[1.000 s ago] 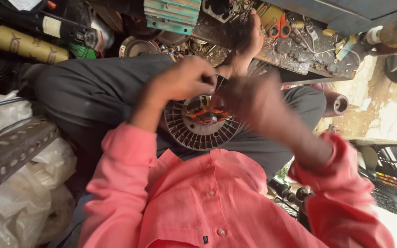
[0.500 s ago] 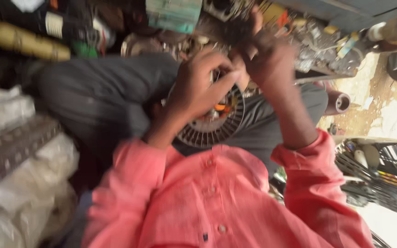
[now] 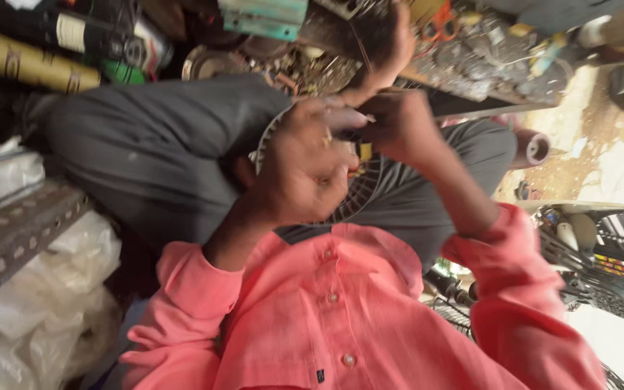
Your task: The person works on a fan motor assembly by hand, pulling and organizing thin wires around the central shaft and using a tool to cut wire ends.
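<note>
Person sits cross-legged in grey trousers [image 3: 160,144] and a pink shirt [image 3: 341,318]; the lap carries the work, no worktop in view. Change since a second ago: the round ribbed motor stator [image 3: 359,195], then lying open in the lap with its copper centre showing, is now mostly covered by both hands, which have closed in and lifted over its top edge. Reads as a shift from holding the part to fine work on its windings or leads, judging by the grip. Left hand [image 3: 305,170] sits across the stator's face, fingers curled and pinched narrow at its upper rim; right hand [image 3: 399,126] meets it there, fingers bunched tight on something thin, possibly a wire [image 3: 361,50] running up from the pinch. Cannot tell what exactly is gripped; motion blur smears the fingertips. Stator centre hidden behind the left hand, only the right and lower rim visible. Cluttered shelf [image 3: 471,58] of small metal parts along the top edge, contents too blurred to name. Slotted steel angle [image 3: 16,231] over plastic bags [image 3: 52,303] at left, fan guard [image 3: 601,267] cut off at right edge.
</note>
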